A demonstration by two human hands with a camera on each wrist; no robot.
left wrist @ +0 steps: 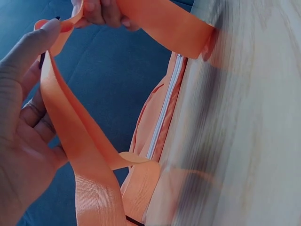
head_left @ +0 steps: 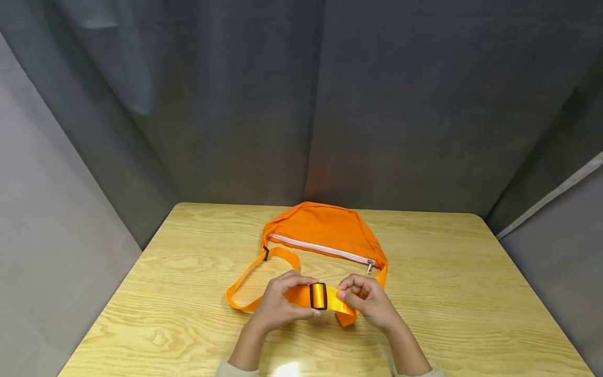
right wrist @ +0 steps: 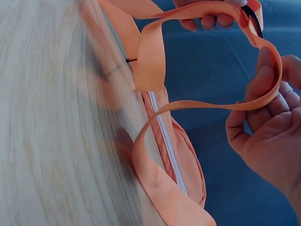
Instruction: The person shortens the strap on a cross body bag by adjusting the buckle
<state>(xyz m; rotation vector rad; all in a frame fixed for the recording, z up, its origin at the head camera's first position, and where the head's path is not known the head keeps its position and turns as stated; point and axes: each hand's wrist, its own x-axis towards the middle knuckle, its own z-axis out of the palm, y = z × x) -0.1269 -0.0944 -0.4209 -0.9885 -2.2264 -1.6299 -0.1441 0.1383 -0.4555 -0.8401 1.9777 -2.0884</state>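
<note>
Head view: orange shoulder bag (head_left: pixel 325 230) is laid flat mid-table, toward the far edge, long axis roughly left-right, tilted slightly. White zipper (head_left: pixel 322 248) is run along the near side, pull at the right end. No logo, label or writing is seen on the bag.

Orange strap (head_left: pixel 249 280) is looped out to the near left and brought back across in front of the bag. Black slide buckle (head_left: pixel 318 296) is held up between both hands, its slot axis upright, strap run left-right through it. Left hand (head_left: pixel 278 306) is curled around the strap just left of the buckle, thumb underneath. Right hand (head_left: pixel 367 301) is pinching the strap just right of it. Wooden table (head_left: pixel 471 293) is left bare on both sides of the bag and along the near edge; grey curtain (head_left: pixel 301 104) is hung close behind the far edge.

Left wrist view: strap (left wrist: pixel 80 155) is draped over the left hand's fingers (left wrist: pixel 28 52) and pressed by the thumb. Bag and zipper (left wrist: pixel 164 113) are seen behind; table is blurred. No text readable.

Right wrist view: strap (right wrist: pixel 211 106) is bent over the right hand's fingertips (right wrist: pixel 265 77); buckle edge (right wrist: pixel 254 19) is only partly seen. Zipper (right wrist: pixel 167 146) is run along the bag.
</note>
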